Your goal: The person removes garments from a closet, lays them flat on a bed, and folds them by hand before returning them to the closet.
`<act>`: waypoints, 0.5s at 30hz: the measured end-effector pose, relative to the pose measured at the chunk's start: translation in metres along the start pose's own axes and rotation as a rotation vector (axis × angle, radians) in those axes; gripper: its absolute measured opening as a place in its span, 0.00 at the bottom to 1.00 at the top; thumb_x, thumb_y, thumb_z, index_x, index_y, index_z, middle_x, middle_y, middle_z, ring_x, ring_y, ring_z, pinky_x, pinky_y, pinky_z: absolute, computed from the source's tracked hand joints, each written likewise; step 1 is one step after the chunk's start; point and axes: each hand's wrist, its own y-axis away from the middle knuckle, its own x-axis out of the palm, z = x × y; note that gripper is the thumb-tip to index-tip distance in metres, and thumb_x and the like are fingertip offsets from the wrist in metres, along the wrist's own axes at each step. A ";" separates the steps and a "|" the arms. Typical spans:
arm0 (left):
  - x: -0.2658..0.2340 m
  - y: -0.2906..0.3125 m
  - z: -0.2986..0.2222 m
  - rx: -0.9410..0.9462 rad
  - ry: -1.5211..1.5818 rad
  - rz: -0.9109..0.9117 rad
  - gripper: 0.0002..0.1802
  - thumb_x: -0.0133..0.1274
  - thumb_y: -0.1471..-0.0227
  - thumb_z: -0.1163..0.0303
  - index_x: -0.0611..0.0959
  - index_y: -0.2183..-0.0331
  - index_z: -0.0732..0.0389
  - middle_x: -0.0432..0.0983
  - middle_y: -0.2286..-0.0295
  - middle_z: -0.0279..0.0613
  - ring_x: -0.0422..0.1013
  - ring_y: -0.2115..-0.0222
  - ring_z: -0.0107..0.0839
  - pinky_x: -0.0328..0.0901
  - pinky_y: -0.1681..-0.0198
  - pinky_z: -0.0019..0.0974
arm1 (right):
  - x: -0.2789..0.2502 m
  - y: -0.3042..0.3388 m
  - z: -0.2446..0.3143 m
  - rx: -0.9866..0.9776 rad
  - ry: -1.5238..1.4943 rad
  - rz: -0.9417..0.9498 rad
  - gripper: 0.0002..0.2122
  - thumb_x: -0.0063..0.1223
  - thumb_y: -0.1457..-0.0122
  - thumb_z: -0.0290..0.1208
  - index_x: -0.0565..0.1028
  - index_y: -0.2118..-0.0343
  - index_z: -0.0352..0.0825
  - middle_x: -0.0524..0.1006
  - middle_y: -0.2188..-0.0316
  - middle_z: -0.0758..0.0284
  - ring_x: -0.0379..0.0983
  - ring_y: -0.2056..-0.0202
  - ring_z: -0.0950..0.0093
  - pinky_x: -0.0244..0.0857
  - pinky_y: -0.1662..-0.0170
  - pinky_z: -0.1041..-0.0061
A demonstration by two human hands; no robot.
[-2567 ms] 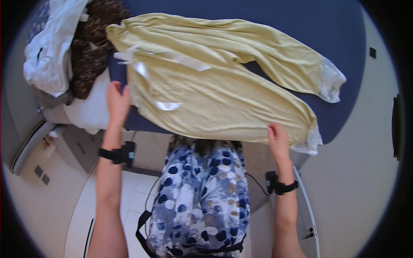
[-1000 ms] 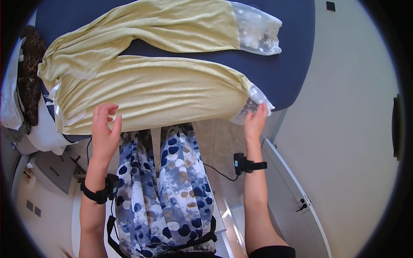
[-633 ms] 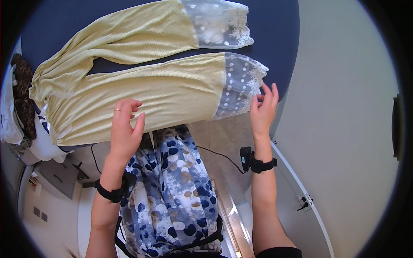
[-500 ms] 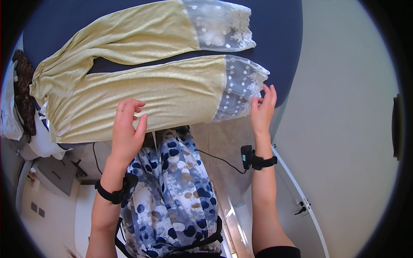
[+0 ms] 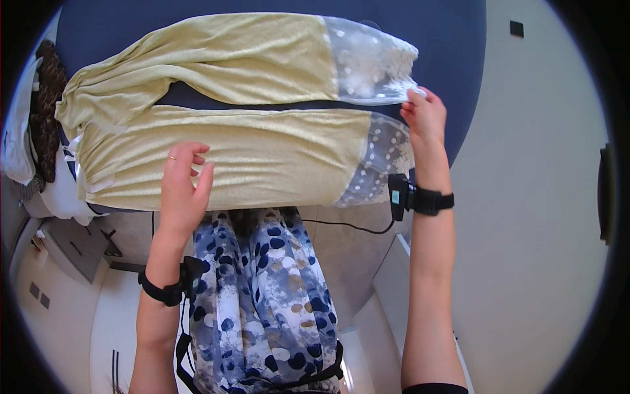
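One pair of yellow trousers (image 5: 256,65) lies across the frame's upper centre on a navy sheet (image 5: 446,39). Right hand (image 5: 428,121): pinching the upper lace cuff (image 5: 367,62). Left hand (image 5: 182,190): half uncurled, empty, over the lower leg (image 5: 282,157).

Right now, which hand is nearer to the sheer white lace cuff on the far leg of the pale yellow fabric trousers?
Right: the right hand pinches the cuff at its outer corner; the left hand is farther off, over the near leg.
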 end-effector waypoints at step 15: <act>-0.024 -0.006 0.024 -0.074 0.001 -0.090 0.12 0.46 0.60 0.78 0.70 0.67 0.63 0.64 0.69 0.40 0.63 0.72 0.27 0.60 0.74 0.25 | -0.041 0.176 -0.070 -0.101 1.006 0.333 0.08 0.41 0.56 0.21 0.63 0.70 0.34 0.65 0.85 0.63 0.63 0.83 0.70 0.60 0.76 0.76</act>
